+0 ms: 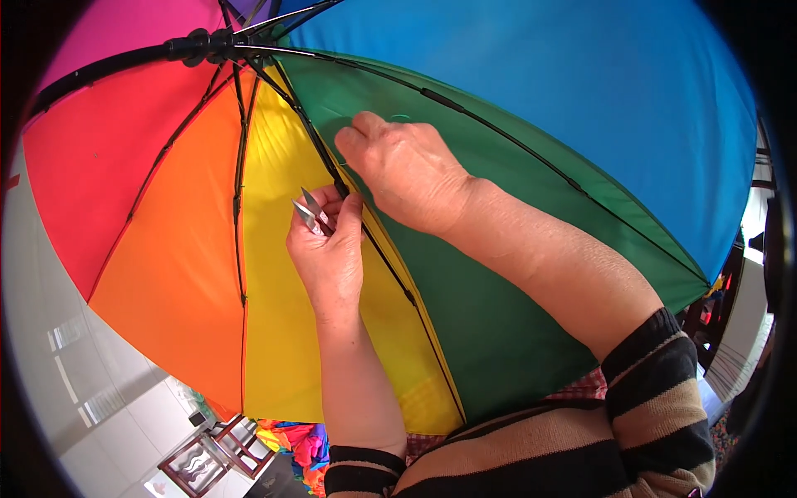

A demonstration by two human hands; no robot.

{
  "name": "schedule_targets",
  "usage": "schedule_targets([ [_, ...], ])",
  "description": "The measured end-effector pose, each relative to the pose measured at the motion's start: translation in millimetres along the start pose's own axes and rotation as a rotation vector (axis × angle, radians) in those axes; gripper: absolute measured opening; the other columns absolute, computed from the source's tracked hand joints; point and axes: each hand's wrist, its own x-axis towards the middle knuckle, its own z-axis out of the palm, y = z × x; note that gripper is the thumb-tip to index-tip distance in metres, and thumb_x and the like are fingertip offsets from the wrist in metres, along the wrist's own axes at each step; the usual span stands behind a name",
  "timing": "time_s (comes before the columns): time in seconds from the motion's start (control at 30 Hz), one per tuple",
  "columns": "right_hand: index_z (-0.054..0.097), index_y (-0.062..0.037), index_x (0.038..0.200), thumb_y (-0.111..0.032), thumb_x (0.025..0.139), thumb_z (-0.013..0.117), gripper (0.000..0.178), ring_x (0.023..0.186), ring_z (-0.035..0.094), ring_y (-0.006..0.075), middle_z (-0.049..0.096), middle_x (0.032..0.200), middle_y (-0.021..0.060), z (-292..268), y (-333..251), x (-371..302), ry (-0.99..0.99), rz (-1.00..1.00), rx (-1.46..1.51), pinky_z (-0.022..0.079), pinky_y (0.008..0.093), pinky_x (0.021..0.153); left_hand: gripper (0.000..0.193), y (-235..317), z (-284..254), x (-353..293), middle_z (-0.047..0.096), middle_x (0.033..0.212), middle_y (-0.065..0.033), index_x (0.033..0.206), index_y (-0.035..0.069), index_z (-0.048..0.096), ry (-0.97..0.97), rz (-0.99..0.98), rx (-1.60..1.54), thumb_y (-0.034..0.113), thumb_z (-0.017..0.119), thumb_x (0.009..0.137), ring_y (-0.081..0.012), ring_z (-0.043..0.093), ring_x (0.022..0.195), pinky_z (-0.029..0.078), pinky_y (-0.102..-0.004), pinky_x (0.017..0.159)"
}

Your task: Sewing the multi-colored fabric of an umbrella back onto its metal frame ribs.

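An open umbrella (465, 199) with rainbow panels fills most of the view, its inside facing me. My left hand (328, 249) lies over the yellow panel (278, 332), holding a pair of thread snips (312, 213) with the blades pointing up and left. Its thumb and fingers also pinch the black rib (317, 141) along the yellow and green seam. Over the green panel (490, 307), my right hand (407, 166) is closed just above and right of the left. A thin green thread (401, 115) curves beside its knuckles; what its fingertips pinch is hidden.
The black shaft (108, 70) and hub (203, 47) are at upper left, with several ribs fanning out. Below the umbrella's edge are a wooden chair (195, 466) and a heap of multicoloured fabric (303, 448) on the floor. Dark furniture stands at the far right.
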Motion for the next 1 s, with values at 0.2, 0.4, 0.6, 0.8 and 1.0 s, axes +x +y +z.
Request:
schedule_targets([
  [0.2, 0.053, -0.0045, 0.088, -0.001, 0.074, 0.059, 0.016, 0.074, 0.062, 0.0329, 0.055, 0.087, 0.0117, 8.0, 9.1, 4.0, 0.101, -0.143, 0.102, 0.051, 0.0427, 0.058, 0.011, 1.9, -2.5, 18.2, 0.057, 0.072, -0.0002, 0.096, 0.0, 0.061, 0.201, 0.152, -0.08, 0.003, 0.065, 0.087, -0.0052, 0.047, 0.058, 0.041, -0.0203, 0.054],
  [0.4, 0.055, -0.0045, 0.089, 0.0, 0.077, 0.059, 0.014, 0.078, 0.062, 0.0328, 0.056, 0.089, 0.0106, 5.5, 6.8, 5.1, 0.083, -0.12, 0.15, 0.052, 0.042, 0.061, 0.006, -1.5, -10.9, 31.3, 0.055, 0.073, 0.001, 0.093, 0.0, 0.063, -0.022, 0.022, -0.11, 0.003, 0.064, 0.088, -0.0046, 0.045, 0.057, 0.037, -0.0192, 0.052],
  [0.6, 0.059, -0.0045, 0.094, 0.004, 0.078, 0.06, 0.019, 0.082, 0.064, 0.032, 0.059, 0.094, 0.0099, -0.1, 16.2, 5.3, 0.175, -0.032, 0.404, 0.053, 0.0382, 0.068, 0.005, -8.7, -31.8, 35.0, 0.053, 0.072, 0.0027, 0.09, 0.002, 0.063, -0.061, -0.059, -0.284, 0.004, 0.066, 0.087, -0.0031, 0.041, 0.054, 0.028, -0.0175, 0.045],
  [0.8, 0.06, -0.0045, 0.094, 0.006, 0.078, 0.059, 0.019, 0.083, 0.064, 0.0308, 0.06, 0.094, 0.01, 2.3, 19.3, 4.8, 0.168, -0.018, 0.414, 0.054, 0.036, 0.071, 0.005, -8.8, -29.3, 34.1, 0.052, 0.07, 0.0036, 0.09, 0.002, 0.064, 0.004, -0.112, -0.297, 0.004, 0.068, 0.087, -0.0023, 0.038, 0.052, 0.024, -0.0172, 0.043],
  [1.0, 0.06, -0.0046, 0.093, 0.004, 0.078, 0.06, 0.017, 0.082, 0.064, 0.0309, 0.06, 0.093, 0.0101, 1.2, 19.9, 4.1, 0.153, -0.033, 0.391, 0.053, 0.0367, 0.07, 0.006, -5.8, -19.7, 32.7, 0.051, 0.069, 0.0039, 0.089, 0.002, 0.064, -0.007, -0.114, -0.257, 0.004, 0.068, 0.086, -0.0023, 0.038, 0.052, 0.025, -0.0172, 0.044],
])
